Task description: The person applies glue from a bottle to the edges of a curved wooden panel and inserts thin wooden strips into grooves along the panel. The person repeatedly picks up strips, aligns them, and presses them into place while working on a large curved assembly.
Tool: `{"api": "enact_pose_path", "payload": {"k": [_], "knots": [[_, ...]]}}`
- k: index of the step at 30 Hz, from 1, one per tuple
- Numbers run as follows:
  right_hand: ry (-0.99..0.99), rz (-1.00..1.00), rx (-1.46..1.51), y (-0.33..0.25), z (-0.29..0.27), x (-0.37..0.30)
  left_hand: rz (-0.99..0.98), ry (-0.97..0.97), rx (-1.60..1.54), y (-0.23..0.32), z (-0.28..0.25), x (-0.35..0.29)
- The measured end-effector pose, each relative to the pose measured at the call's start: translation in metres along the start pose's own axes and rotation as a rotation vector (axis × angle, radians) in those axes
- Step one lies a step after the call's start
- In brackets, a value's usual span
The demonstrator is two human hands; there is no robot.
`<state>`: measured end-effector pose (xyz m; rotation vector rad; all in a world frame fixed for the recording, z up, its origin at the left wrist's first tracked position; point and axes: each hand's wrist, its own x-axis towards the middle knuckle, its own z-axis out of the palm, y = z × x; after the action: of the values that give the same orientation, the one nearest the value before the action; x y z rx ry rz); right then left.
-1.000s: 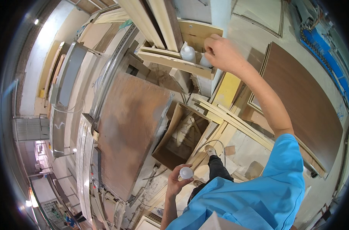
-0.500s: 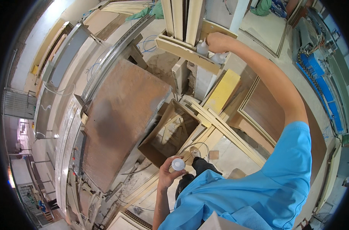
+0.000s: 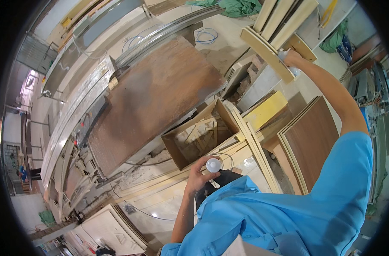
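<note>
Head view: left hand (image 3: 197, 176) holds plain-topped white bottle (image 3: 213, 165).

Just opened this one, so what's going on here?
A person in a blue top holds a small white round-topped container in the left hand, low in front of the body. The right hand reaches out to white bottles in a wooden trough; whether it grips one is hard to tell. Long pale strips stand in the same trough. Between the hands and a large brown slab sits an open box with wood scraps inside.
</note>
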<state>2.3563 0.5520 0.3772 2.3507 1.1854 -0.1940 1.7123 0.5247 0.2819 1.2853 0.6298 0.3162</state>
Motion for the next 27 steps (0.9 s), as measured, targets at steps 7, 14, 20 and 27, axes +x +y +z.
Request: {"api": "enact_pose_path", "payload": {"k": [7, 14, 20, 27], "knots": [[-0.187, 0.191, 0.445, 0.032, 0.032, 0.029, 0.004, 0.190, -0.140, -0.038, -0.025, -0.049], [-0.382, 0.199, 0.412, 0.047, 0.028, 0.036, -0.083, 0.407, -0.212, -0.071, -0.046, -0.094], [-0.400, 0.266, 0.421, 0.056, 0.034, 0.041, -0.096, 0.464, -0.288, -0.078, -0.062, -0.109], [-0.572, 0.245, 0.745, 0.075, 0.042, 0.048, -0.036, 0.459, -0.246, -0.083, -0.070, -0.100]]}}
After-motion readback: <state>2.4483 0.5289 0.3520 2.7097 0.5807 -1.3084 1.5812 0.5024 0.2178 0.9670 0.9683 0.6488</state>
